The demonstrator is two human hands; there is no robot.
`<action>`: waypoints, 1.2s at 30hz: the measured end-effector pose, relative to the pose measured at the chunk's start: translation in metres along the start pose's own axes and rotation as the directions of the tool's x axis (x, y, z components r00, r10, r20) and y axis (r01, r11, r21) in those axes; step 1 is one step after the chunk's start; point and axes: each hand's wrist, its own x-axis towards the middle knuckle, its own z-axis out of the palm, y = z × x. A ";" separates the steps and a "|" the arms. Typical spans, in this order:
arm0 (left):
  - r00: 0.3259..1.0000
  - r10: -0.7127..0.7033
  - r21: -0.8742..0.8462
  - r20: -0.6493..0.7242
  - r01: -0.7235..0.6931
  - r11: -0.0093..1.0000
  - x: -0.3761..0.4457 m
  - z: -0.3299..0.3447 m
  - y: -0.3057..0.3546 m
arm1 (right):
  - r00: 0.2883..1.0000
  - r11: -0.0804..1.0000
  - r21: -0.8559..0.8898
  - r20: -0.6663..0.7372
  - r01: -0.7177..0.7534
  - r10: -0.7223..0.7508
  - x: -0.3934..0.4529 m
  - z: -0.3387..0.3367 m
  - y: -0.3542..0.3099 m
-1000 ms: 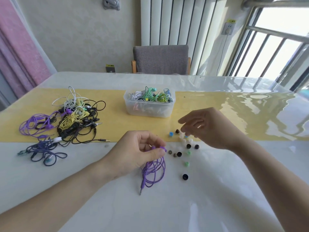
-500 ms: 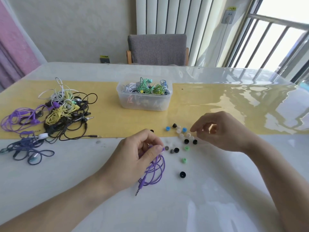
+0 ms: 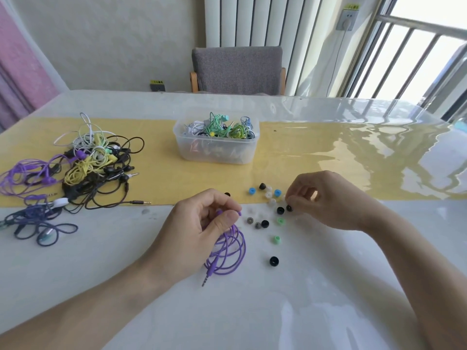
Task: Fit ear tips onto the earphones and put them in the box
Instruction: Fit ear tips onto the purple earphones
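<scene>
My left hand [image 3: 199,228] grips the purple earphones [image 3: 226,251] near the buds, and their coiled cable and plug hang down onto the white table. Several loose ear tips [image 3: 267,213] in black, blue, green, grey and clear lie scattered just right of it. My right hand [image 3: 326,198] is lowered among them, its fingertips pinching a black ear tip [image 3: 289,207] at the table surface. A clear plastic box [image 3: 217,142] with several earphones inside stands behind, on the yellow runner.
A tangled heap of earphones [image 3: 83,168] in black, yellow, white and purple lies at the left. Dark blue earphones [image 3: 40,223] lie near the left edge. A grey chair [image 3: 237,69] stands beyond the table's far edge.
My right hand came down from above the ear tips to the table and closed its fingertips on a black tip. My left hand kept holding the purple earphones.
</scene>
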 end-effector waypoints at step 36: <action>0.999 0.043 -0.293 -0.028 -0.049 0.955 -0.003 0.002 0.011 | 0.973 0.524 0.825 -0.129 0.213 -0.191 -0.017 0.038 -0.054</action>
